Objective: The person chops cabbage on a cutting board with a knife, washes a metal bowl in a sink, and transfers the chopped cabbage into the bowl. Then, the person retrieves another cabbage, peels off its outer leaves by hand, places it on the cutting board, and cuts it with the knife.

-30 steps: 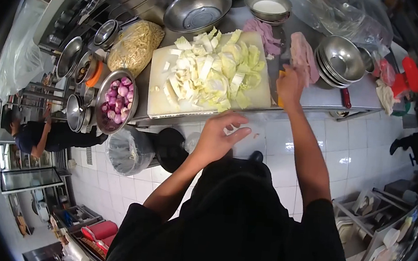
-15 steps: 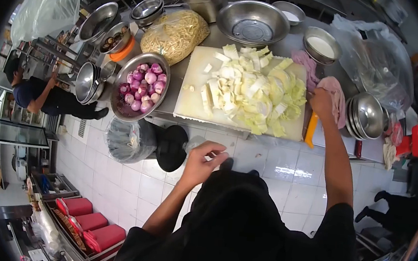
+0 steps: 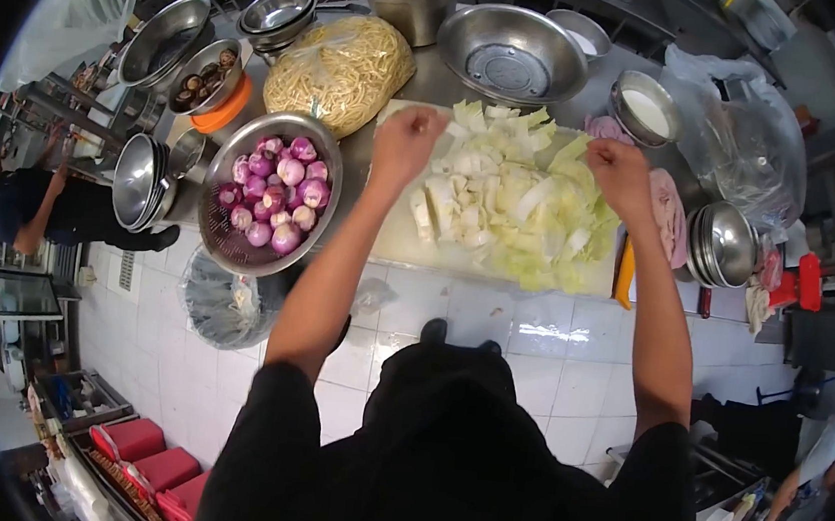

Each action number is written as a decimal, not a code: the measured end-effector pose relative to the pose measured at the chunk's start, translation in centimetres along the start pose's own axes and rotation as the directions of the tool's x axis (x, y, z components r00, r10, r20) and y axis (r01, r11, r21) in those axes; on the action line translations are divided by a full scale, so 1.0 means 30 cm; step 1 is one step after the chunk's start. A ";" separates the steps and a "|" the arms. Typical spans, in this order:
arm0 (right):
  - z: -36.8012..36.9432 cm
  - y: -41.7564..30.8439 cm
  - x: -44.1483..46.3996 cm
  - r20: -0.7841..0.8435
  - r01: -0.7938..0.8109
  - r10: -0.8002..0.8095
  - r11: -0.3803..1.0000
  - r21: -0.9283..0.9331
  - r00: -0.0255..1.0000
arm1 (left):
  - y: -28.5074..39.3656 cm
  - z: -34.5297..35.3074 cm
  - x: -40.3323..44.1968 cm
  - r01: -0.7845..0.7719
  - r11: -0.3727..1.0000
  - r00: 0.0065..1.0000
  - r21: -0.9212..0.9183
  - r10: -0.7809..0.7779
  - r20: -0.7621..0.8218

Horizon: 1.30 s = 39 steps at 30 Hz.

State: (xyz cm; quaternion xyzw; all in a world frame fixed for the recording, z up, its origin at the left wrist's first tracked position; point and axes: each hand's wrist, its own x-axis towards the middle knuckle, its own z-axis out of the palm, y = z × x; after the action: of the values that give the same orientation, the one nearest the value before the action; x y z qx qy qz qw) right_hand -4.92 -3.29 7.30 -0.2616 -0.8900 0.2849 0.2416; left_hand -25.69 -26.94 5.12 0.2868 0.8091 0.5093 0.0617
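Observation:
Chopped cabbage (image 3: 533, 206), pale green and white, is heaped on a white cutting board (image 3: 390, 233) in front of me. Over the board's far left corner is my left hand (image 3: 408, 149), its fingers curled in. My right hand (image 3: 622, 175), also curled, is at the far right edge of the heap. Whatever either hand may grip is hidden. A yellow-orange handle (image 3: 625, 276) lies along the board's right side, close to a pink cloth (image 3: 668, 216).
Left of the board stand a colander (image 3: 325, 156) of peeled purple onions and a bag of noodle-like strands (image 3: 340, 72). Beyond it is a wide metal bowl (image 3: 516, 19); right, stacked bowls (image 3: 731, 245). A lined bin (image 3: 227, 303) stands below. Another person (image 3: 31, 203) is at left.
My left hand has risen from in front of my body to the board's far left corner. My right hand has left the cloth and moved in to the board's far right side.

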 end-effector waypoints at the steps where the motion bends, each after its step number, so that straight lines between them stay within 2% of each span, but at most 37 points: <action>1: 0.018 -0.007 0.032 0.028 -0.090 0.089 0.995 0.047 0.996 | -0.005 0.036 0.094 0.031 0.999 0.999 -0.016 -0.031 0.018; 2: 0.041 -0.007 0.077 0.064 -0.181 0.176 0.979 0.093 0.982 | -0.011 0.071 0.164 0.067 0.997 0.997 -0.031 -0.066 0.037; 3: 0.071 -0.003 0.120 0.106 -0.272 0.259 0.952 0.141 0.960 | -0.022 0.104 0.219 0.019 0.995 0.997 0.097 -0.026 0.071; 5: 0.152 0.040 0.185 0.224 0.005 0.041 0.979 -0.202 0.974 | -0.049 0.162 0.287 -0.090 0.933 0.988 0.350 0.039 0.152; 7: 0.253 0.068 0.227 0.244 0.026 0.083 0.911 -0.412 0.966 | -0.085 0.203 0.299 -0.044 0.909 0.986 0.414 -0.027 0.164; 9: 0.360 0.034 0.247 0.098 -0.242 0.333 0.830 -0.502 0.938 | -0.090 0.215 0.300 -0.014 0.882 0.971 0.471 -0.100 0.217; 11: 0.396 -0.006 0.258 -0.020 -0.324 0.359 0.817 -0.476 0.933 | -0.088 0.204 0.315 -0.010 0.852 0.938 0.524 -0.174 0.301; 12: 0.406 -0.027 0.254 -0.077 -0.366 0.374 0.808 -0.461 0.924 | -0.100 0.208 0.330 -0.062 0.823 0.926 0.565 -0.164 0.339; 14: 0.403 -0.031 0.266 -0.005 -0.387 0.423 0.823 -0.415 0.906 | -0.142 0.243 0.377 -0.163 0.762 0.900 0.627 -0.146 0.412; 15: 0.401 -0.030 0.278 0.028 -0.401 0.446 0.829 -0.391 0.895 | -0.154 0.258 0.398 -0.138 0.779 0.884 0.611 -0.181 0.431; 18: 0.442 0.048 0.310 0.041 -0.368 0.454 0.768 -0.524 0.890 | -0.163 0.327 0.444 -0.077 0.803 0.839 0.591 -0.268 0.474; 20: 0.476 0.156 0.327 0.107 -0.232 0.334 0.817 -0.527 0.936 | -0.163 0.359 0.431 -0.010 0.782 0.824 0.624 -0.347 0.448; 21: 0.491 0.185 0.323 0.144 -0.164 0.275 0.840 -0.518 0.951 | -0.158 0.361 0.444 -0.011 0.767 0.782 0.641 -0.393 0.484; 24: 0.344 0.033 0.231 0.266 0.078 0.074 0.850 -0.521 0.961 | -0.128 0.339 0.431 0.082 0.821 0.792 0.564 -0.398 0.463; 26: 0.247 -0.088 0.133 0.446 -0.022 0.075 0.992 -0.124 0.892 | -0.130 0.333 0.418 0.057 0.798 0.789 0.600 -0.404 0.462; 27: 0.224 -0.118 0.114 0.530 -0.099 0.042 0.992 0.079 0.847 | -0.133 0.330 0.418 0.047 0.786 0.789 0.617 -0.408 0.460; 30: 0.217 -0.125 0.124 0.526 -0.306 0.115 0.906 0.292 0.843 | -0.216 0.367 0.431 -0.081 0.778 0.785 0.623 -0.335 0.521; 31: 0.254 -0.066 0.167 0.431 -0.357 0.234 0.906 0.230 0.871 | -0.172 0.337 0.416 -0.125 0.787 0.759 0.604 -0.316 0.569; 33: 0.338 0.007 0.230 0.276 -0.309 0.339 0.940 -0.148 0.900 | -0.093 0.276 0.384 -0.210 0.800 0.700 0.562 -0.278 0.657; 34: 0.374 0.026 0.255 0.184 -0.290 0.364 0.897 -0.335 0.913 | -0.090 0.271 0.383 -0.205 0.809 0.695 0.550 -0.275 0.664; 35: 0.424 0.038 0.271 0.119 -0.396 0.476 0.825 -0.404 0.871 | -0.088 0.269 0.378 -0.198 0.820 0.689 0.537 -0.273 0.671; 38: 0.570 0.076 0.299 -0.091 -0.427 0.438 0.772 -0.471 0.894 | -0.093 0.276 0.372 -0.210 0.833 0.685 0.512 -0.249 0.685; 39: 0.587 0.076 0.308 -0.072 -0.427 0.442 0.793 -0.434 0.894 | -0.107 0.281 0.370 -0.219 0.833 0.684 0.509 -0.241 0.689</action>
State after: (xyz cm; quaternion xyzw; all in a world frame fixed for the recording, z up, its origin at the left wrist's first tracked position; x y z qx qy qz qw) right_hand -21.29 -2.83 -4.25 -0.5017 -0.8507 0.1288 0.0897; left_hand -32.84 -15.46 0.49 0.4650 0.8291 0.0952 0.2955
